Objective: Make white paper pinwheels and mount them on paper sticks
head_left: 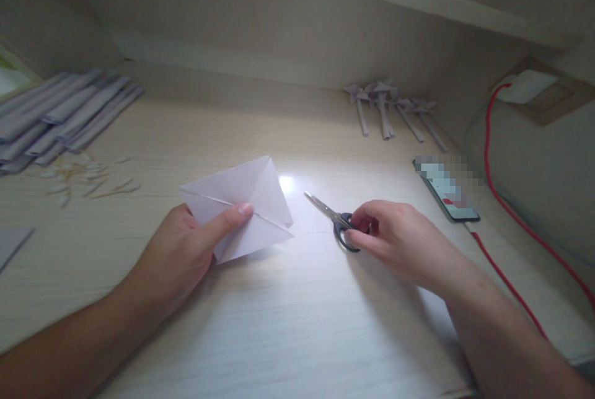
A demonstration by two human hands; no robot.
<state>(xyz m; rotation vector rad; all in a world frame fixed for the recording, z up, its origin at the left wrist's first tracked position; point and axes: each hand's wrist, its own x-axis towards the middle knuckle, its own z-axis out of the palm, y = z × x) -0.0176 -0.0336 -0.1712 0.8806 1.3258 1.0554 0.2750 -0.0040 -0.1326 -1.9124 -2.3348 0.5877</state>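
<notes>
Head view, desk (288,324): folded white paper (246,204) held just above desk centre, L hand (186,250) clamped on its near-left corner w/ thumb on top; R hand (395,238) closed on black handles of scissors (332,219), blades lying flat on desk, shut, pointing toward paper. Paper prob. light, thin, easily creased, so best pinched at folded edge; scissors stiff, take by handle loops. Also present: paper strips (60,117) far left, scraps (88,179), rolled paper pieces (390,111) at back, phone (446,191), red cable (502,201).
</notes>
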